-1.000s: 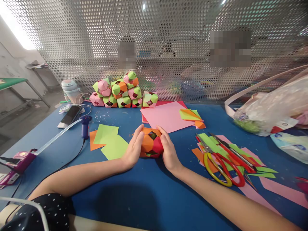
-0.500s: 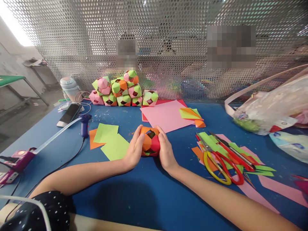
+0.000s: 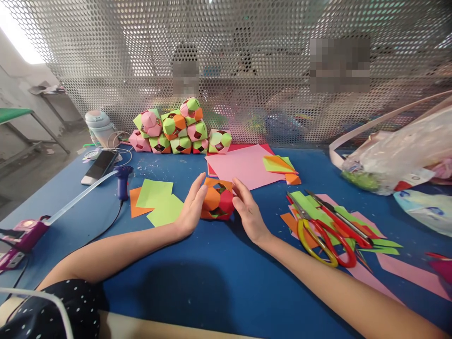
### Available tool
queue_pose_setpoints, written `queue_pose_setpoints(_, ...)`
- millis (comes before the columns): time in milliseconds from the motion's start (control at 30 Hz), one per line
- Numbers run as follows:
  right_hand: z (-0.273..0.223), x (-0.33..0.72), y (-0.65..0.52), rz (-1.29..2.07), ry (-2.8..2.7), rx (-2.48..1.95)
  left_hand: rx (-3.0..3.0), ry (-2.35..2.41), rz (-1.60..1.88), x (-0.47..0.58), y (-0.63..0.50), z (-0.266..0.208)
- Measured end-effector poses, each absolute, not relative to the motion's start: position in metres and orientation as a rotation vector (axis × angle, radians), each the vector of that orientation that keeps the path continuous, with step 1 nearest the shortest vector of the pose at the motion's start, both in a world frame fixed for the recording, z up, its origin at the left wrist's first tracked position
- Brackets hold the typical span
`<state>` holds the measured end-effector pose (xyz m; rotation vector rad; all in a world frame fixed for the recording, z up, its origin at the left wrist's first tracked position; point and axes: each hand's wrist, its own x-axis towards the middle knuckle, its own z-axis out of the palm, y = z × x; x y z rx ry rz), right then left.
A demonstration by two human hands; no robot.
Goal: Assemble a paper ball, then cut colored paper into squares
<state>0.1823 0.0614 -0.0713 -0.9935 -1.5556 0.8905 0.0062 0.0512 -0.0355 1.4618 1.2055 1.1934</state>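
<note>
Head camera: the left hand (image 3: pixel 190 207) and right hand (image 3: pixel 250 214) stand on either side of an orange, red and green paper ball (image 3: pixel 216 201), fingers extended and palms turned towards it; whether the thumbs touch it, I cannot tell. Far to the right of the right hand, a translucent plastic bag (image 3: pixel 395 150) holds something green (image 3: pixel 360 180) low down and something pink (image 3: pixel 443 170). Well beyond the left hand, to its left, stands a lidded flask (image 3: pixel 100 128), its contents hidden. Both hands are over a blue worktop (image 3: pixel 183 254), with paper scraps (image 3: pixel 384 244) right of the right hand. Ahead of the hands rises a perforated metal screen (image 3: pixel 247 84); far left of the left hand, a green-topped table (image 3: pixel 14 114) stands on grey floor (image 3: pixel 45 162).
</note>
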Motion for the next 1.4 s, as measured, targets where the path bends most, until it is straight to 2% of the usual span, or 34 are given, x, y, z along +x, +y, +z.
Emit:
queue_pose_setpoints(300, -0.072, 0.188, 0.079, 0.702, -1.891, -0.869, 1.561, 1.159, 1.185, 0.007, 0.054, -0.043)
queue_pose_setpoints(900, -0.074, 0.186, 0.077, 0.521, -1.937, -0.842, 1.577, 1.134, 1.174, 0.005, 0.049, -0.036)
queue_pose_setpoints(1400, -0.084, 0.201, 0.085, 0.67, -1.979, -0.802, 1.718, 1.135, 1.158, -0.013, 0.055, -0.046)
